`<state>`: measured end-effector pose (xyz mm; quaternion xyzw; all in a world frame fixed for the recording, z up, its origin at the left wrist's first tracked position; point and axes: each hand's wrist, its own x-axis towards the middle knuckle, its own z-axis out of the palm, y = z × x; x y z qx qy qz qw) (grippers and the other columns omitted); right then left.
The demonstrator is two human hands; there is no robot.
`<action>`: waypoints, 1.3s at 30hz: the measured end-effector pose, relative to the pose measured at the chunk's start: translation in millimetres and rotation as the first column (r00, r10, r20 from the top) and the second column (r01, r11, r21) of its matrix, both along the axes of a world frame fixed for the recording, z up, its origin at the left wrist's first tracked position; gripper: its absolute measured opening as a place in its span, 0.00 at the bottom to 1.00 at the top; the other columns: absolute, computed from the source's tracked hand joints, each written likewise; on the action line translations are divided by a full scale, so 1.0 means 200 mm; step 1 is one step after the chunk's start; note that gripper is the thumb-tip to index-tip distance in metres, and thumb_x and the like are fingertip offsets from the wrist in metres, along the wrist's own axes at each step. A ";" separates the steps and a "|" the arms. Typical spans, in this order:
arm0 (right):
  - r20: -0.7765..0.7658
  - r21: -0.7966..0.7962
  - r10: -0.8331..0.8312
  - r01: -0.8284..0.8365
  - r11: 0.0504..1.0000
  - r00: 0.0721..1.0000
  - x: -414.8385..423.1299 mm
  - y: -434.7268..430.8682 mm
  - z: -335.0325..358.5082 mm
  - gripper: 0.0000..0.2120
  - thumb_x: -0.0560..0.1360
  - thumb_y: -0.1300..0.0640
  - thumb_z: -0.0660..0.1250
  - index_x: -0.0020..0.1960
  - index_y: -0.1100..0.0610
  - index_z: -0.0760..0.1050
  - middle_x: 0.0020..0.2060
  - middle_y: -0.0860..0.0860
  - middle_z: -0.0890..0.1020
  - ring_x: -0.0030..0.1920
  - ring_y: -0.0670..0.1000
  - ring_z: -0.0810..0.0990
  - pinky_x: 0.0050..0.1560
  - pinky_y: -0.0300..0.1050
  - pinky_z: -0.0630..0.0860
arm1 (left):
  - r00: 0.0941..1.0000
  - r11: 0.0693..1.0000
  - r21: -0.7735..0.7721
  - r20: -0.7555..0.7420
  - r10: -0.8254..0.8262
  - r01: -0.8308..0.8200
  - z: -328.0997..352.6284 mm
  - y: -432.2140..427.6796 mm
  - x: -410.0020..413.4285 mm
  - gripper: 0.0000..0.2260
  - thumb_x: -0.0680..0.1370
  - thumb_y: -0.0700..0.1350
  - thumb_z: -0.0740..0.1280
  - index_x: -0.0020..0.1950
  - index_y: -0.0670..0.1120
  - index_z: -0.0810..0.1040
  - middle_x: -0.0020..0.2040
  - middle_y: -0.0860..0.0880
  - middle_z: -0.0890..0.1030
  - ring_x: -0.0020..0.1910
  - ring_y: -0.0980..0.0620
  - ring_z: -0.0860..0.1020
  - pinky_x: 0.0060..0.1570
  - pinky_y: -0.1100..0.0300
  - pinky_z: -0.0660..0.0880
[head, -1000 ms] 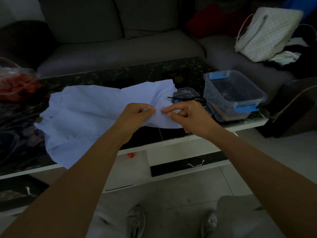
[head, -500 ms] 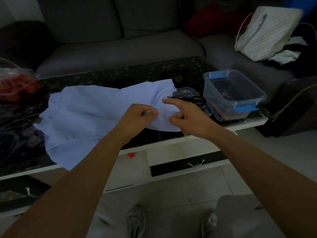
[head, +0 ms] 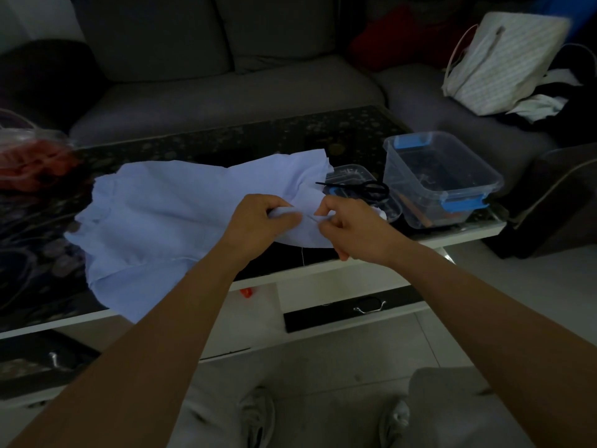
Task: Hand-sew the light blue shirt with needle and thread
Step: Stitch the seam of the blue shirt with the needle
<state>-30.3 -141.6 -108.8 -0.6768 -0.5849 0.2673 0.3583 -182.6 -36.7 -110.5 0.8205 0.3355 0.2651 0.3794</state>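
Note:
The light blue shirt [head: 168, 215] lies spread across the dark glass coffee table [head: 226, 140], one end lifted near the front edge. My left hand [head: 258, 221] grips a bunched fold of that end. Close beside it, my right hand [head: 349, 227] pinches the needle [head: 310, 216], a thin glint at the fabric between the two hands. A pale thread [head: 302, 255] hangs down from the cloth below them.
Black scissors [head: 365, 189] rest on a small clear lidded box [head: 352, 171] right of the shirt. A clear tub with blue clips [head: 442, 179] stands at the table's right end. A grey sofa [head: 226, 88] with a white bag [head: 504, 59] is behind; a red bag [head: 29, 156] sits far left.
My right hand opened its fingers half a second ago, then closed in again at the fold with forefinger and thumb together. My left hand kept its grip on the cloth.

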 end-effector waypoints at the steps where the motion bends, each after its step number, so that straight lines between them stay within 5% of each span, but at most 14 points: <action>1: 0.007 0.005 0.000 0.000 1.000 1.000 0.00 0.00 0.00 0.03 0.78 0.65 0.60 0.48 0.63 0.72 0.22 0.52 0.75 0.21 0.44 0.73 0.25 0.31 0.67 | 1.000 1.000 0.002 -0.005 -0.006 0.006 0.00 0.00 0.00 0.08 0.76 0.44 0.69 0.44 0.39 0.82 0.36 0.46 0.80 0.35 0.55 0.76 0.37 0.68 0.71; 7: -0.058 0.015 -0.006 0.007 1.000 0.998 0.00 0.01 0.00 0.04 0.80 0.60 0.61 0.55 0.57 0.72 0.24 0.54 0.78 0.23 0.48 0.73 0.25 0.40 0.71 | 0.999 1.000 -0.023 0.025 0.021 -0.021 0.01 0.00 -0.01 0.08 0.77 0.44 0.69 0.47 0.40 0.83 0.39 0.47 0.81 0.38 0.56 0.77 0.37 0.70 0.72; 28: -0.203 0.041 0.043 -0.036 0.999 0.978 0.05 -0.01 0.04 0.09 0.80 0.63 0.61 0.56 0.59 0.79 0.20 0.49 0.75 0.20 0.44 0.69 0.26 0.35 0.70 | 0.999 0.988 -0.151 0.022 0.024 -0.021 0.04 -0.02 -0.01 0.07 0.78 0.46 0.66 0.50 0.47 0.83 0.45 0.51 0.82 0.44 0.59 0.78 0.40 0.76 0.72; 39: -0.306 0.025 -0.001 0.009 1.000 0.952 0.06 -0.01 0.04 0.10 0.79 0.64 0.62 0.57 0.63 0.79 0.18 0.48 0.71 0.20 0.42 0.67 0.24 0.31 0.66 | 1.000 0.975 -0.223 0.003 -0.010 0.010 0.05 -0.03 -0.02 0.10 0.79 0.47 0.65 0.54 0.45 0.82 0.48 0.51 0.81 0.48 0.57 0.77 0.46 0.70 0.71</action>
